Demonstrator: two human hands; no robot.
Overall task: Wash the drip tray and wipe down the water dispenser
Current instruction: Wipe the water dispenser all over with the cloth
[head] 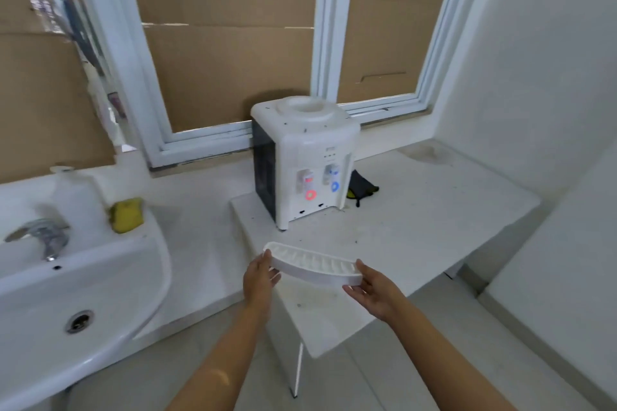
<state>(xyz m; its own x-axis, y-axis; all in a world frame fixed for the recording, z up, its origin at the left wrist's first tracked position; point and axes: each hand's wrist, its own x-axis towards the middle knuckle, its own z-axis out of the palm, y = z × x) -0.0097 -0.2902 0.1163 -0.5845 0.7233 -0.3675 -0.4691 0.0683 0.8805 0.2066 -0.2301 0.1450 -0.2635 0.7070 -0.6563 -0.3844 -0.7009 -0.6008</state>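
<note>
A white ribbed drip tray (314, 264) is held level above the white table, one end in each hand. My left hand (260, 280) grips its left end and my right hand (374, 292) grips its right end. Behind it stands the white water dispenser (307, 157) with a dark side panel, a red tap and a blue tap, and no bottle on top. The slot under the taps is bare.
A white sink (86, 304) with a chrome tap (46, 237) is at the left, a yellow sponge (127, 214) on its rim. A dark cloth (362, 187) lies behind the dispenser's right side. The table's edge (337, 344) is near me. Cardboard covers the windows.
</note>
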